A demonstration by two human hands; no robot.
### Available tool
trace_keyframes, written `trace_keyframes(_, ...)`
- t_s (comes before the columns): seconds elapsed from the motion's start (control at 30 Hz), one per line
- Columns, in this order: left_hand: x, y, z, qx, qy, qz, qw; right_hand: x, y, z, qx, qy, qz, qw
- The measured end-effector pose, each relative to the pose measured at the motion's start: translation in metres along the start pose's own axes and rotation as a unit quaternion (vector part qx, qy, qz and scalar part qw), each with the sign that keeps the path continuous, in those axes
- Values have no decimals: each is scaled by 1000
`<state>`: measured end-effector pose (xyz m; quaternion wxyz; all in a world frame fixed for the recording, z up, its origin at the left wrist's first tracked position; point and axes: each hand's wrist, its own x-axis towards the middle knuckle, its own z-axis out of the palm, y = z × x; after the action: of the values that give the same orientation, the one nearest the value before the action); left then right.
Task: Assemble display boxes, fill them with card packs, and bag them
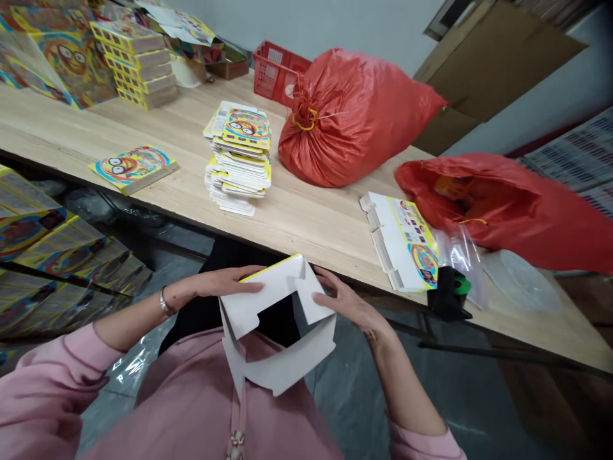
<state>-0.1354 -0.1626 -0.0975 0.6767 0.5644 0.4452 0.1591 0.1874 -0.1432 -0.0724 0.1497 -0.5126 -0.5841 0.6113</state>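
Note:
Between my hands, in front of my body and just off the table edge, is a cardboard box (280, 368) with its white inside showing. Its flaps stand partly folded and the middle gapes. My left hand (242, 281) grips the left side, thumb on a white flap and the other fingers hidden behind it. On the right, my right hand (342, 297) pinches another flap, fingers behind the panel. A stack of flat printed cartons (242, 160) stands on the table beyond. One finished-looking yellow box (134, 168) lies to its left.
Two red bags (354, 118) (502, 198) rest on the wooden table (316, 220). At the right are a flattened carton (407, 243) and a black tape dispenser (449, 292). A red basket (272, 70) and stacked boxes (138, 64) stand at the back; more boxes (52, 249) are piled lower left.

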Motion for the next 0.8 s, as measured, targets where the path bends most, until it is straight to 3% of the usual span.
trace_keyframes(0.1, 6, -1, -4, -9, -8, 4, 1000, 5, -10, 7, -134, 22, -8, 991)
trace_keyframes(0.2, 11, -3, -5, -4, 10, -4, 1000, 9, -13, 19, -268, 60, 2, 962)
trace_keyframes(0.4, 7, -10, -6, 5, 21, -2, 1000, 14, -7, 31, -379, 74, 2, 923)
trace_keyframes(0.5, 7, -9, -8, 6, 23, -9, 1000, 19, -6, 25, -376, 60, -41, 924)
trace_keyframes(0.6, 7, -8, -11, 7, 35, -8, 999, 24, -4, 21, -295, 27, -82, 952)
trace_keyframes(0.7, -1, -21, -5, -91, 125, 40, 987, 26, 3, 21, -204, 17, -88, 975)
trace_keyframes(0.8, -22, -53, 15, -249, 245, 140, 926, 22, 15, 25, -154, 56, -64, 985)
